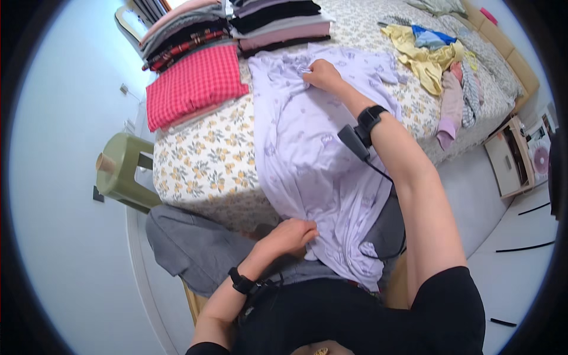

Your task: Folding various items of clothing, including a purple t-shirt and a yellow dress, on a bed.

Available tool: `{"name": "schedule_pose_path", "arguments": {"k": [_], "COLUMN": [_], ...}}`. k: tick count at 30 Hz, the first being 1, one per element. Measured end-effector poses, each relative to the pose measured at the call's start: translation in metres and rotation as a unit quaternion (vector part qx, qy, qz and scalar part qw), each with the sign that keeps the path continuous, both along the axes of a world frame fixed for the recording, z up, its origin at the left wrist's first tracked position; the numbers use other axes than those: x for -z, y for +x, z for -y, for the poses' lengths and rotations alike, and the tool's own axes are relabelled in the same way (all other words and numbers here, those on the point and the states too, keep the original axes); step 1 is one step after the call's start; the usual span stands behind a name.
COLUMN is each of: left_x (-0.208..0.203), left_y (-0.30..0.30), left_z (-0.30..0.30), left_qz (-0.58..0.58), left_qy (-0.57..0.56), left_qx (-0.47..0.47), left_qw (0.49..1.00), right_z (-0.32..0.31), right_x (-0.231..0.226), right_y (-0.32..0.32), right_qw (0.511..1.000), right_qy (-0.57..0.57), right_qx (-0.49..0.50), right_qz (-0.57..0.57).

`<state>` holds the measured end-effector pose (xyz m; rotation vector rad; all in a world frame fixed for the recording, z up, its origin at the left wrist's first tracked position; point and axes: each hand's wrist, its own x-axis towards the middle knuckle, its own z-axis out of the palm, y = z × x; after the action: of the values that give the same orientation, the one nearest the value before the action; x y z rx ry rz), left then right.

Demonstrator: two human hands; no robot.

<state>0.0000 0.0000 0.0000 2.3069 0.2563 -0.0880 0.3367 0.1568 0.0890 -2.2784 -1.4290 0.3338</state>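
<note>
A long lavender garment with a small purple print lies spread over the bed's near edge and drapes down onto my lap. Its exact kind is hard to tell. At its far end, near the gathered top, my right hand is closed on the fabric. Close to my body, my left hand pinches the garment's left edge. The cloth is rumpled along its length and bunches up on my lap.
Folded clothes stand in two stacks at the far left, with a red checked folded garment in front. Loose clothes lie at the far right of the flowered bed. A green stool stands left; a small cabinet stands right.
</note>
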Motion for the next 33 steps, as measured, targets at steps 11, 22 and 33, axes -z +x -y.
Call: {"name": "schedule_pose_path", "arguments": {"k": [11, 22, 33], "left_x": [-0.123, -0.057, -0.066], "left_y": [0.044, 0.17, 0.181], "left_z": [-0.11, -0.256, -0.242], "left_qz": [0.17, 0.193, 0.074], "left_qy": [-0.289, 0.317, 0.36], "left_qx": [-0.161, -0.167, -0.284], "left_qw": [0.928, 0.913, 0.886], "right_z": [0.044, 0.119, 0.09], "right_x": [0.003, 0.004, -0.022], "right_y": [0.006, 0.133, 0.162], "right_qw": [0.977, 0.913, 0.948], "right_qy": [0.097, 0.195, 0.19], "right_qx": [-0.139, 0.347, 0.256], "right_qz": [0.133, 0.089, -0.008]}}
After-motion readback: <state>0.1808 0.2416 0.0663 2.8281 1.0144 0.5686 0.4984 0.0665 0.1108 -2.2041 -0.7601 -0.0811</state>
